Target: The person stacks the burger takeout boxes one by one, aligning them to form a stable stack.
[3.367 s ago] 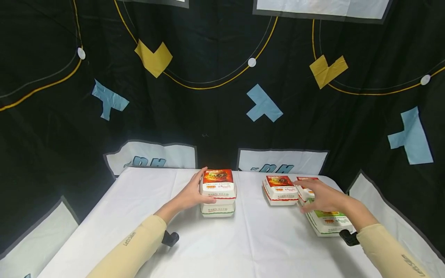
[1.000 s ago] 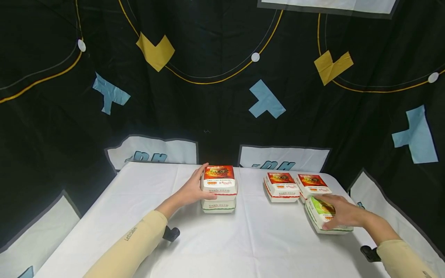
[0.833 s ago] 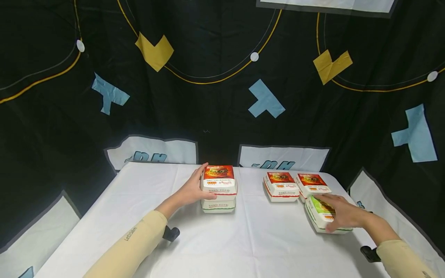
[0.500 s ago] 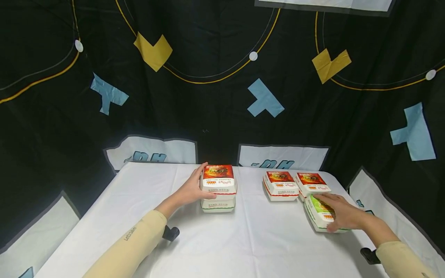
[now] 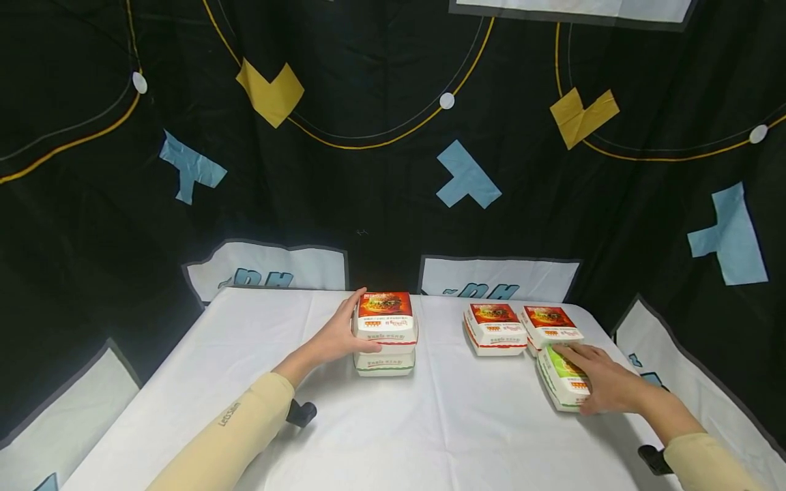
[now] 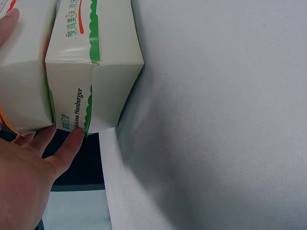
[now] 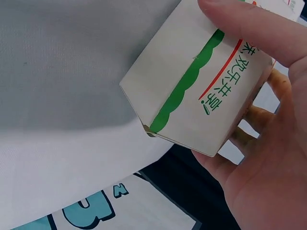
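My left hand (image 5: 340,334) holds the red-topped burger box (image 5: 385,320), thumb along its front and fingers at its left and back. That box sits on a green-trimmed burger box (image 5: 385,363). In the left wrist view, fingers touch the end of the lower, green-trimmed box (image 6: 72,76), printed "Hamburger". On the right, my right hand (image 5: 608,382) grips a green-topped burger box (image 5: 560,382) standing on the table. The right wrist view shows the thumb over the front of this box (image 7: 192,91), with the other fingers round its far side.
Two more red-topped burger boxes, a left one (image 5: 495,331) and a right one (image 5: 550,324), stand side by side behind the green-topped box. A white cloth covers the table (image 5: 424,429). A black curtain (image 5: 368,204) with taped shapes hangs behind it.
My right hand has moved from the right red-topped box to the green-topped box, and its thumb has since slid right along the front. My left hand has stayed on the stack.
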Demonstrator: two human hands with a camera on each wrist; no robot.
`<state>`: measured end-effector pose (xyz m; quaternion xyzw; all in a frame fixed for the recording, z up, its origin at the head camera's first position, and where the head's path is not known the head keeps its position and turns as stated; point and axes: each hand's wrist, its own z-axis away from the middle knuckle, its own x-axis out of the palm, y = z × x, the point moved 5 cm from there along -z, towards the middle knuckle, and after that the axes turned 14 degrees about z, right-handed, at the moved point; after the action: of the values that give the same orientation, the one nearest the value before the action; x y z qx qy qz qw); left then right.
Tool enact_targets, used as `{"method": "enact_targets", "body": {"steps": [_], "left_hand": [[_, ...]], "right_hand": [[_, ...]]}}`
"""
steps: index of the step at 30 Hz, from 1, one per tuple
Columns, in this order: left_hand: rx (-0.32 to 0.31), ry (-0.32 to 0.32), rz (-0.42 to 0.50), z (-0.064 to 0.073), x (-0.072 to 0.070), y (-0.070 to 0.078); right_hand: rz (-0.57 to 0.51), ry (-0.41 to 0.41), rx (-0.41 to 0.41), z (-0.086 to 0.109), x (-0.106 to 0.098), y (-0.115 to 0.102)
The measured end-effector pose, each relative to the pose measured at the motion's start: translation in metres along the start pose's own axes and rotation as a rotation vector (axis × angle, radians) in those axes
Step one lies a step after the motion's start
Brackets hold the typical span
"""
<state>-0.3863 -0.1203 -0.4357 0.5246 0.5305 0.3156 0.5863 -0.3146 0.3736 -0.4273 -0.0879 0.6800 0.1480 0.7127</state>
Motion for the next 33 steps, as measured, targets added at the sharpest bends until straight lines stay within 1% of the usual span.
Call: {"method": "enact_targets", "body": {"steps": [3, 7, 9, 13, 16, 21, 23, 27, 33], "left_hand": [[-0.003, 0.006, -0.005, -0.0018, -0.0001, 0.001], [-0.006, 0.013, -0.013, 0.0011, -0.0002, -0.0009], [0.0, 0.014, -0.014, 0.0021, -0.001, 0.0006], [0.007, 0.016, -0.019, -0.0004, -0.0035, 0.0026], [0.006, 0.01, -0.018, -0.0024, -0.0031, 0.0019], [-0.011, -0.007, -0.007, -0.0012, -0.0013, 0.0001], [-0.007, -0.007, -0.01, -0.0019, -0.0018, 0.0007], [0.019, -0.012, -0.004, -0.004, -0.0027, 0.0033], [0.009, -0.021, 0.006, -0.0026, -0.0028, 0.001]], "right_hand": [[0.01, -0.005, 0.0, -0.0004, -0.0026, 0.0021], [0.027, -0.003, -0.001, -0.001, -0.0003, 0.0018], [0.035, 0.005, -0.004, -0.002, -0.0003, 0.0014], [0.048, 0.03, -0.012, -0.0029, -0.0029, 0.0], [0.054, 0.049, -0.019, -0.0016, -0.0027, 0.0001], [0.052, 0.046, -0.027, 0.001, 0.0017, 0.0], [0.046, 0.048, -0.025, 0.0011, 0.0012, 0.0], [0.037, 0.065, -0.021, 0.0013, -0.0019, 0.0004], [0.034, 0.052, -0.018, 0.0018, -0.0028, -0.0025]]}}
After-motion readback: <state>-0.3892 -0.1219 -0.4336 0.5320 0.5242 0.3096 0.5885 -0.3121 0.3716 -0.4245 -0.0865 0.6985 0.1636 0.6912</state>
